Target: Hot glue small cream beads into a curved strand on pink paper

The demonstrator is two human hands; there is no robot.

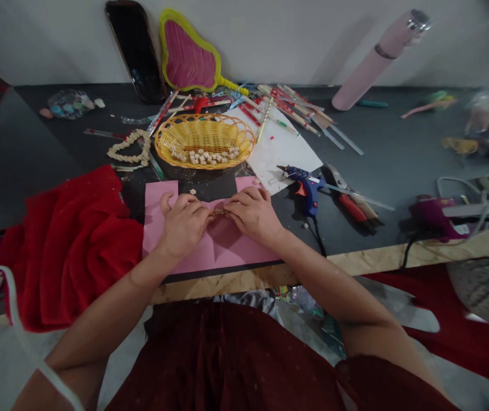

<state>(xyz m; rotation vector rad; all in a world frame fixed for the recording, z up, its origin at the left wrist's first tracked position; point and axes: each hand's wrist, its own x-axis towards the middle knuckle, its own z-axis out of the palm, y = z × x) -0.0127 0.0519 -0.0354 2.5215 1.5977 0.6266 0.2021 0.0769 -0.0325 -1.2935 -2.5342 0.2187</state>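
Observation:
Over a pink paper sheet (193, 257), my left hand (185, 220) and my right hand (255, 214) meet with closed fingertips. Between them they pinch a small beige-brown strip (219, 212) of little pieces; its exact kind is mostly hidden by the fingers. Just beyond the sheet stands a yellow woven basket (204, 128) with small pale star-like pieces (210, 156) in it. One loose piece (192, 192) lies near my left hand. A heart-shaped ring (131, 148) made of similar pieces rests left of the basket. To the right lies a blue glue gun (308, 188).
Red cloth (73, 245) is heaped at left. Pliers with red handles (351, 202) lie beyond the glue gun. Several wrapped sticks (296, 108) and white paper (279, 148) spread behind. A phone (135, 51), yellow-rimmed fan (191, 54) and pink bottle (377, 65) stand against the wall.

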